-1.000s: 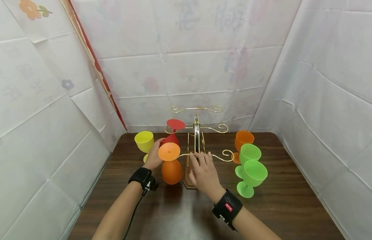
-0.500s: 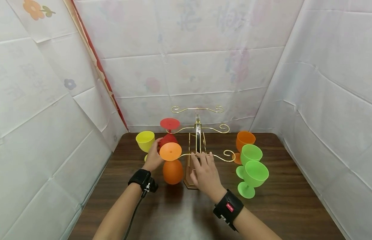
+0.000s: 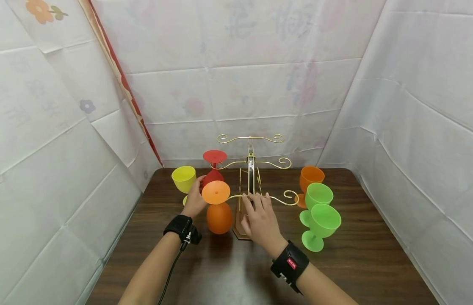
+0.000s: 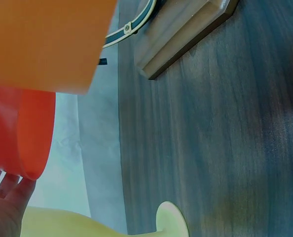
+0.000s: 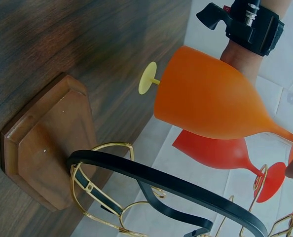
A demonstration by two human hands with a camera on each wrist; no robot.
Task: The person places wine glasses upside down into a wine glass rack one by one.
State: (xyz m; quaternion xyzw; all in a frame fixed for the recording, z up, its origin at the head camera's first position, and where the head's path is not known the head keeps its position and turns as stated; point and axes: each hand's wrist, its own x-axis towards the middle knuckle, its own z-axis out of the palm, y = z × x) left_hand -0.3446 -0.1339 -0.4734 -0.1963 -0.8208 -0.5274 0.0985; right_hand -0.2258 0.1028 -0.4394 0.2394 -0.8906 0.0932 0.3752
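Note:
A red plastic goblet (image 3: pixel 213 176) hangs upside down by its foot from the middle left arm of the gold wire rack (image 3: pixel 251 173). My left hand (image 3: pixel 194 202) holds its bowl from the left; in the left wrist view, the fingers (image 4: pixel 8 186) lie against the rim. Nearer to me, an orange goblet (image 3: pixel 219 218) hangs inverted from the lowest left arm and partly covers the red one. My right hand (image 3: pixel 262 222) rests its extended fingertips on the rack's lowest arm. Only bits of those fingertips show at the right edge of the right wrist view.
A yellow goblet (image 3: pixel 183 179) stands upright just left of my left hand. On the right are another orange goblet (image 3: pixel 311 178) and two green goblets (image 3: pixel 319 194), all upright. The rack's wooden base (image 5: pixel 53 138) stands on the dark wood table (image 3: pixel 369 241). White sheets (image 3: pixel 236 93) enclose the table's back and sides.
The red goblet has shifted slightly left and become more upright, its foot now level on the rack arm, with my left hand still holding it. My right hand stays on the rack.

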